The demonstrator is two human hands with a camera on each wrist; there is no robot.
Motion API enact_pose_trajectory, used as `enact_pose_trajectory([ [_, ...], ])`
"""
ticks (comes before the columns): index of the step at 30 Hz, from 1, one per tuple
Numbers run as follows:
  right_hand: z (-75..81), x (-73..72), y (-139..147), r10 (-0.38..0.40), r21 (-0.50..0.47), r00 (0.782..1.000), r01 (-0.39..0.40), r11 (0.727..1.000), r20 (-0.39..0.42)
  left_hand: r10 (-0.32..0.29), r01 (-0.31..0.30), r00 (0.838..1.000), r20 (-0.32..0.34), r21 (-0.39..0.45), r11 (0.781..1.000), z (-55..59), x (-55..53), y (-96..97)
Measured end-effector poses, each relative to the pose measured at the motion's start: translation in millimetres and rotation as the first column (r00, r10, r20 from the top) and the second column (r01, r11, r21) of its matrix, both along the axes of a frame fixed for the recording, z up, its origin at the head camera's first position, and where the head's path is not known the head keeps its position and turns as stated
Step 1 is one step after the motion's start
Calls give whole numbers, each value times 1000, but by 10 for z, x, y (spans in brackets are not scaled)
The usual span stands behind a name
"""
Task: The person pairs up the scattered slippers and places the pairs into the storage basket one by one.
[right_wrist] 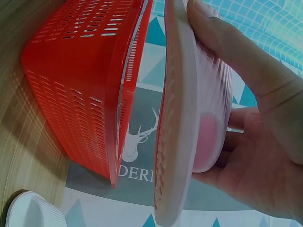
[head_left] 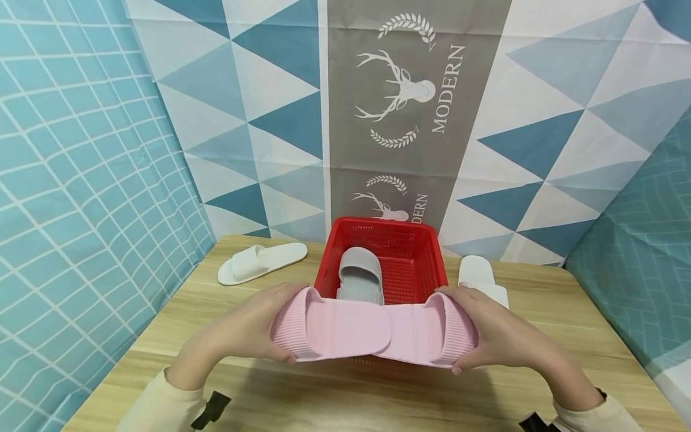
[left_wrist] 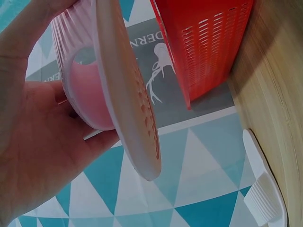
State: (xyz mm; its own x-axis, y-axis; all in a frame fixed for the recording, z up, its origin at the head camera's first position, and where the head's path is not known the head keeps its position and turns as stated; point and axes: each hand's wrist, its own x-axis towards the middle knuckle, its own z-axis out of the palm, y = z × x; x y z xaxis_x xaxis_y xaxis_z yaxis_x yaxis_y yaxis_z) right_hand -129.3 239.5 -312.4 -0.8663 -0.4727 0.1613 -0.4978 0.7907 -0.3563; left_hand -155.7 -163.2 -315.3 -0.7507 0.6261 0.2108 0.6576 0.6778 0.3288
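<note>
Two pink slippers are held up in front of the red basket, one in each hand, with their heel ends overlapping in the middle. My left hand (head_left: 254, 329) grips the left pink slipper (head_left: 351, 329) around its ribbed strap, thumb low on the near side. The right pink slipper (head_left: 407, 333) is gripped the same way by my right hand (head_left: 499, 333). From the wrist views, both slippers are seen edge-on beside the basket (right_wrist: 71, 90), soles facing it. Inside the basket, a grey slipper (head_left: 358, 258) lies along the left side, partly hidden by the pink pair.
On the wooden table (head_left: 567, 312), a white slipper (head_left: 281, 255) lies left of the basket. Another white slipper (head_left: 475, 270) lies to the right, beside more white footwear (head_left: 493, 294) partly covered by my right hand. A patterned cloth (head_left: 270, 120) hangs behind the basket.
</note>
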Motion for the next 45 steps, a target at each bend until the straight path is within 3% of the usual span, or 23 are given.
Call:
enact_pose_trajectory([
  [16, -16, -46, -69, -3, 8, 999, 4, 1000, -39, 2, -3, 1000, 9, 4, 1000, 12, -29, 33],
  [31, 1, -42, -107, -10, -13, 1000, 10, 1000, 10, -10, 10, 1000, 8, 4, 1000, 25, -45, 89],
  [45, -1, -45, -139, -1, -3, 1000, 1, 1000, -8, -6, 6, 1000, 28, -1, 1000, 44, -40, 127],
])
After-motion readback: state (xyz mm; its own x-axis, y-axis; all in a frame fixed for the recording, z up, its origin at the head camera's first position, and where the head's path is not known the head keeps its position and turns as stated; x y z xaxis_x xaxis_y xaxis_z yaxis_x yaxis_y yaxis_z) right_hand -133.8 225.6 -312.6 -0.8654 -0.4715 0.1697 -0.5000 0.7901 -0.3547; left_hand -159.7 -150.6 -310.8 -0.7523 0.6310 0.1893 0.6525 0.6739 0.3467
